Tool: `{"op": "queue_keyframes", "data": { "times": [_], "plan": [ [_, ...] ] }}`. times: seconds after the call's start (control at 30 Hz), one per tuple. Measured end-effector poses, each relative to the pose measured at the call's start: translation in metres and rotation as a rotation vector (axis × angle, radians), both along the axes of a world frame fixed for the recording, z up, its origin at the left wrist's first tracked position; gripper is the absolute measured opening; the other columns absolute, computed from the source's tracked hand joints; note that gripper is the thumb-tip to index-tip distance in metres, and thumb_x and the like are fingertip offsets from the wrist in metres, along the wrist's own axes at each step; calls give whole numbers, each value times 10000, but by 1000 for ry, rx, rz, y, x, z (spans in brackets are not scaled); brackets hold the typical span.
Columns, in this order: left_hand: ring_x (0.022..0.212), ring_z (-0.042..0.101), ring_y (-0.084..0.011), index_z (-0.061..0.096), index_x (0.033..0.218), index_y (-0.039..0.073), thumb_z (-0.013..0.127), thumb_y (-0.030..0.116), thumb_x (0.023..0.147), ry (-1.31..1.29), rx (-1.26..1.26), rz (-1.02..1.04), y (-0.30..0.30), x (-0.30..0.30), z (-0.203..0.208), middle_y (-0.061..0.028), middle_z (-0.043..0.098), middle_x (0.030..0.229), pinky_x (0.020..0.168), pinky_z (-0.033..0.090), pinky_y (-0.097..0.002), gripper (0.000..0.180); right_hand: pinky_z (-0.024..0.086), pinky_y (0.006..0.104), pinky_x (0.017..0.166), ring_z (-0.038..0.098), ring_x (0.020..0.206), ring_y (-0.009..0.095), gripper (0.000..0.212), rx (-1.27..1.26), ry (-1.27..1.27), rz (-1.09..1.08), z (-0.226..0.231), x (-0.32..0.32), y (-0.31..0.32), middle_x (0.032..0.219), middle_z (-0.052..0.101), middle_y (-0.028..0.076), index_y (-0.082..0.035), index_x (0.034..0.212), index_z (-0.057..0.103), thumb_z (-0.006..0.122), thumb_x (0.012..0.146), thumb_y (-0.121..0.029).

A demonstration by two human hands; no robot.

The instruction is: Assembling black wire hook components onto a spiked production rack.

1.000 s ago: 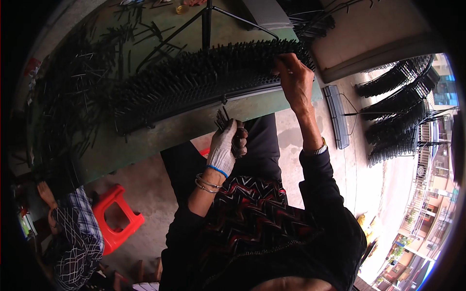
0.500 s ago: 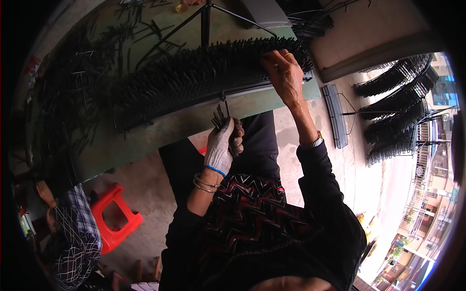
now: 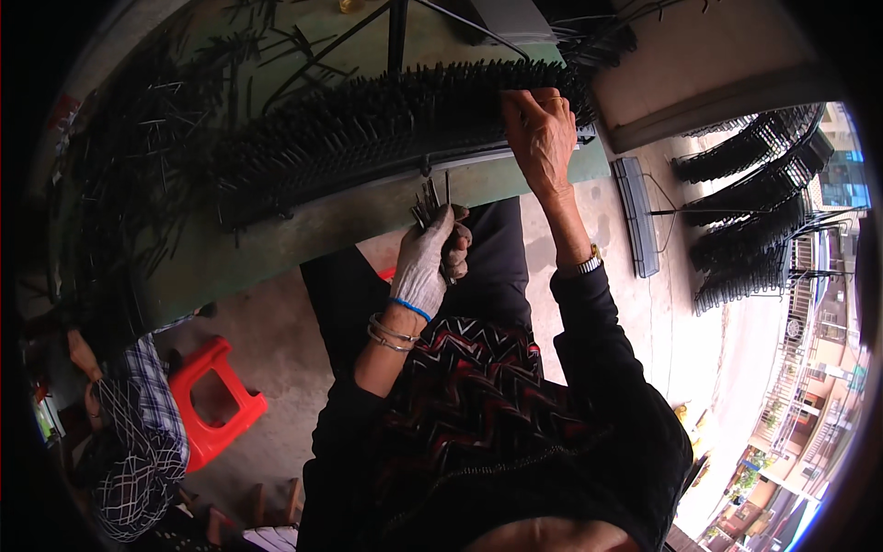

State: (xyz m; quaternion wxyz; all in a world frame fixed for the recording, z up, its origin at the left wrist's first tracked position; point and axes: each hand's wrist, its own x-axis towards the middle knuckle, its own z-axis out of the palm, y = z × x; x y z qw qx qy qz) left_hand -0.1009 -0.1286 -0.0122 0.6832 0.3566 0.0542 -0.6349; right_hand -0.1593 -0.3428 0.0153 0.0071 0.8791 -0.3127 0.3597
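A long black perforated bar (image 3: pixel 368 152) lies across the table in front of me, with dense rows of short black prongs standing along it. My left hand (image 3: pixel 425 258), in a whitish knitted glove with dirty fingertips, is closed round a small bundle of thin dark strips (image 3: pixel 427 204). Their ends stick up past the thumb, just short of the bar's near edge. My bare right hand (image 3: pixel 543 143) is at the bar's right end, fingers bent and pinched together among the prongs. Whatever lies between those fingertips is hidden.
Loose black strips (image 3: pixel 138 138) heap on the green table (image 3: pixel 230 271) at left. A red plastic stool (image 3: pixel 216 405) stands lower left, beside another person's checked sleeve (image 3: pixel 138 469). Black racks (image 3: pixel 754 212) stand in rows at right, near a grey panel (image 3: pixel 636 216) on a wire frame.
My right hand has shifted slightly and its fingers have curled more at the bar's right end. One strip in my left hand now stands further from the bundle. The view has shifted a little.
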Motion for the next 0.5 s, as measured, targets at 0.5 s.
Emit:
{"op": "queue_keyframes", "data": {
  "times": [0.5],
  "plan": [
    [495,351,-58,601,1116,20,522,314,1010,15,3,-31,-7,-1,5,29,462,676,437,260,-234,323,443,360,722,591,856,221,133,58,7,41,2,6,-8,845,638,21,-186,966,754,694,851,-216]
  ]
}}
